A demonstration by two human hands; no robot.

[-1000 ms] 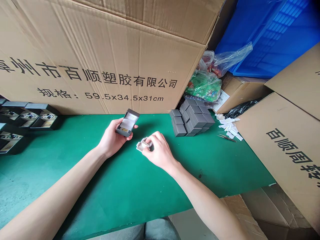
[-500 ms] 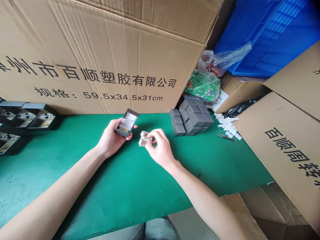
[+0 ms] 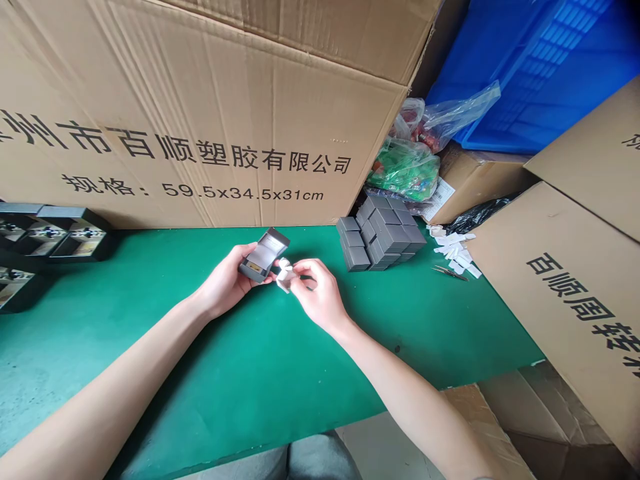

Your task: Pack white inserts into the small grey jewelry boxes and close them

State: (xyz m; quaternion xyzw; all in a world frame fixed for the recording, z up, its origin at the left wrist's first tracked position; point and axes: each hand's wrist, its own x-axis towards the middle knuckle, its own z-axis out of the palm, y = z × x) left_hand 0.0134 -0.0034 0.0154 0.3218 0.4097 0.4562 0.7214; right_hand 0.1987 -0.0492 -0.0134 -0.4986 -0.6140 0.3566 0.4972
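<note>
My left hand (image 3: 223, 283) clamps the open gray box (image 3: 261, 261), and my right fingers (image 3: 303, 268) pinch the white piece (image 3: 283, 275), which has just come in against the box, above the green table (image 3: 200, 373).

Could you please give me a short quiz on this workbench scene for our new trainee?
1. Which hand holds the open grey box?
2. True or false: the tweezers lie on the green mat near the white tags.
3. Where is the stack of grey boxes? A: inside the blue crate; B: on the mat, right of the hands; C: in the right hand.
Key: 1. the left hand; 2. true; 3. B.
</note>
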